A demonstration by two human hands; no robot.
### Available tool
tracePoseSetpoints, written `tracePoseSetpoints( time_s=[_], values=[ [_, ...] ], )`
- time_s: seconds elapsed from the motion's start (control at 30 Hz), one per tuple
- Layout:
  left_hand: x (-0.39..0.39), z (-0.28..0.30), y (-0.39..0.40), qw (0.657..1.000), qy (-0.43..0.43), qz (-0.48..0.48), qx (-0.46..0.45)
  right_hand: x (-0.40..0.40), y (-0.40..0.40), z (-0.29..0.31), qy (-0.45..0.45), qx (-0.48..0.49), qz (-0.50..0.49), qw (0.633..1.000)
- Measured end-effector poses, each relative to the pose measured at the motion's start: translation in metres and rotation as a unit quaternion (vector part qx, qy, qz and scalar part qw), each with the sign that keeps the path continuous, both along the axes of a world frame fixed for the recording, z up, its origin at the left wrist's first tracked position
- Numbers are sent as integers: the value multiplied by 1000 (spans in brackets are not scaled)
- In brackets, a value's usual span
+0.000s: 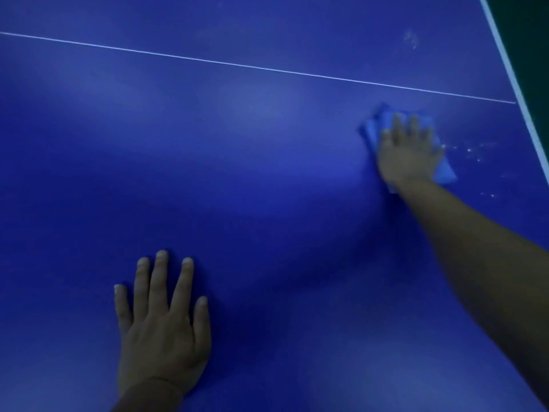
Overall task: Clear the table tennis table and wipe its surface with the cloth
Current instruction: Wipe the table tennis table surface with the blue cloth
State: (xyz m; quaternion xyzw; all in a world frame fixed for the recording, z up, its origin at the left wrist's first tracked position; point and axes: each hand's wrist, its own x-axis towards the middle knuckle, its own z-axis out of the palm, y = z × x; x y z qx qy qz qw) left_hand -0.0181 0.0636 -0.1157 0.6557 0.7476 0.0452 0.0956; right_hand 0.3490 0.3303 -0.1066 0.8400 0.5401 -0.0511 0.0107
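Since nothing but the cloth [445,171] lies on the visible part of the desk [237,173], the clearing step looks done here; areas outside the view cannot be judged. Wiping is under way.

Right hand [408,153]: flat, fingers spread and straight, pressing the cloth onto the surface. The cloth sits near the desk's right edge [518,93], just on the near side of the white line [237,64], and shows on both sides of the hand. The hand is blurred, so the stroke direction cannot be told.

Left hand [162,328]: flat on the bare surface toward the near edge, fingers splayed, holding nothing; apparently a brace. The hands are well apart.

Left to do, as judged: pale specks [475,153] between the cloth and the right edge, and a faint smudge [411,38] beyond the line toward the far right corner. The central area looks uniform, though dim light and glare make that uncertain. Estimate: mid-wipe, with the right side unfinished.
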Motion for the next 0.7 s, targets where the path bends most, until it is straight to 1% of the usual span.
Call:
tracePoseSetpoints(
  time_s=[0.03, 0.07, 0.1, 0.17, 0.23, 0.33, 0.4, 0.47, 0.53, 0.6, 0.63, 0.7],
  values=[
    [0, 0, 0, 1000, 2, -1, -2, 19, -5, 6, 27, -7, -54, 998],
    [0, 0, 0, 1000, 2, -1, -2, 25, -11, 9, 39, -15, -80, 996],
    [-1, 0, 0, 1000, 1, -2, -1, 19, -15, 11, 37, -18, -79, 996],
    [-1, 0, 0, 1000, -1, -3, 4, -19, -20, 4, 15, -12, -11, 1000],
    [-1, 0, 1, 1000, -5, -5, 6, -76, -20, -5, -6, 1, 98, 995],
    [0, -1, 2, 1000, 8, -6, -1, -173, -15, -13, -3, 22, 252, 968],
    [0, -1, 2, 1000, 12, -4, -1, -226, -2, -10, 25, 25, 313, 949],
    [0, -2, 1, 1000, 12, 0, 1, -254, 15, -5, 48, 17, 349, 936],
    [0, -3, 1, 1000, 16, 4, 5, -250, 39, -3, 52, 9, 356, 933],
    [1, -3, 1, 1000, 16, 5, 8, -210, 65, -4, 20, 2, 325, 945],
    [1, -2, 1, 1000, 18, 6, 8, -179, 79, -5, -4, 5, 292, 956],
    [0, -2, 1, 1000, 23, 3, 7, -99, 99, -7, -20, 11, 176, 984]
  ],
)
